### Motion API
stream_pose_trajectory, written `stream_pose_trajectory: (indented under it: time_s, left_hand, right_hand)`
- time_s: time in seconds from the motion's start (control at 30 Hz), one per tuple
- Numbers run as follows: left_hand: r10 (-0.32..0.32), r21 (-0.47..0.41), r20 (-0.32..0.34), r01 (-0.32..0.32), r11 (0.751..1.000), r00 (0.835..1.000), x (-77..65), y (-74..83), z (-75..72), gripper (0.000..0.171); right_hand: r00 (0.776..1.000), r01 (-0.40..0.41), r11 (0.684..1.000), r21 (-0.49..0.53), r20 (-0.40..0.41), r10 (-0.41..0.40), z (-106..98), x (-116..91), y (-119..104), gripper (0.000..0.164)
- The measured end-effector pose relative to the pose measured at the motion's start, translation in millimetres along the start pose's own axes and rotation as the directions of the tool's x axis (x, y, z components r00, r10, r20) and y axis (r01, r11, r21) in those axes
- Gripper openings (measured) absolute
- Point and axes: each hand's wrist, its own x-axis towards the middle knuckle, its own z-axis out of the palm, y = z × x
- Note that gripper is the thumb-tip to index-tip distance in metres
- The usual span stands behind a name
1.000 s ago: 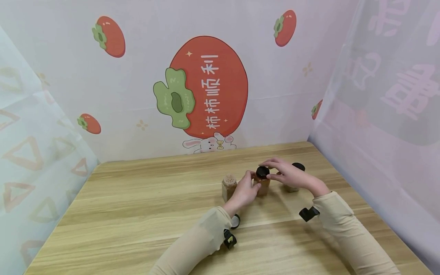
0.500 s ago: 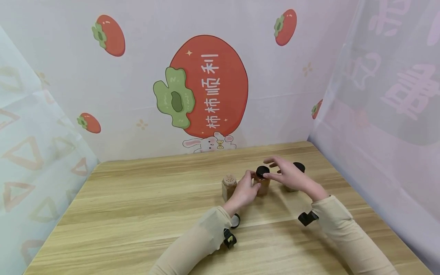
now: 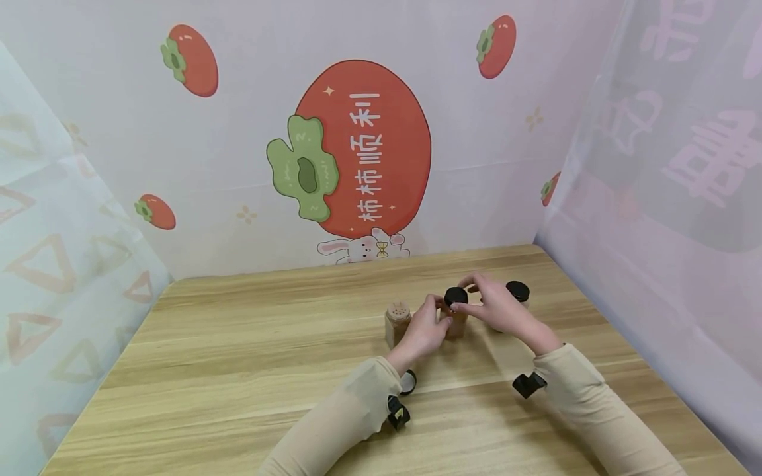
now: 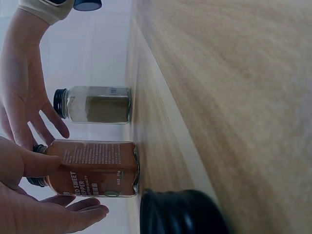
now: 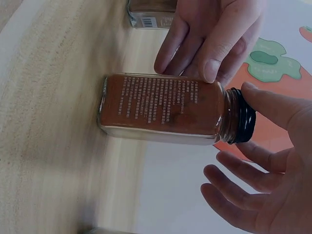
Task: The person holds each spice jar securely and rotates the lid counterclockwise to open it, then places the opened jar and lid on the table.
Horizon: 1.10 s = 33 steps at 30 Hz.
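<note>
A square glass jar of reddish-brown spice (image 5: pixel 161 105), labelled "sweet pepper" in the left wrist view, stands upright on the table. My left hand (image 3: pixel 421 334) grips its side near the shoulder, between thumb and fingers. At its top sits a black screw cap (image 5: pixel 243 117), which my right hand (image 3: pixel 503 307) pinches with thumb and index finger while the other fingers spread loosely. To the left is a second spice jar (image 3: pixel 396 325) with its perforated sifter top exposed. Beside my left wrist lies a loose black cap (image 3: pixel 407 382), its pale inside showing.
A third jar with a black lid (image 3: pixel 518 291), holding greenish-brown powder, stands right of and partly behind my right hand. The wooden table (image 3: pixel 238 357) meets a printed cloth backdrop (image 3: pixel 238 132) at the back, with cloth on both sides too.
My right fingers loosened and spread off the cap, then came back around it with the wrist turned. The left hand and the jar have stayed in place.
</note>
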Motion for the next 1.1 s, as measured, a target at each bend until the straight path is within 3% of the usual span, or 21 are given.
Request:
stream_pose_trajectory:
  time_s: [0.3,0.8,1.1]
  left_hand:
    - [0.015,0.008,-0.013,-0.015,1.000,1.000,1.7,-1.0,1.0,0.033]
    - [0.029,0.019,-0.022,-0.028,0.999,0.999,1.0,0.0,0.9,0.033]
    - [0.021,0.023,-0.011,-0.020,1.000,1.000,1.0,0.1,0.5,0.035]
  right_hand:
    - [0.998,0.000,1.000,0.015,0.058,-0.001,-7,1,-2,0.042]
    - [0.979,0.086,0.993,0.079,0.178,-0.099,-19,6,2,0.039]
    - [0.959,0.186,0.982,0.045,0.208,-0.191,-21,8,7,0.040]
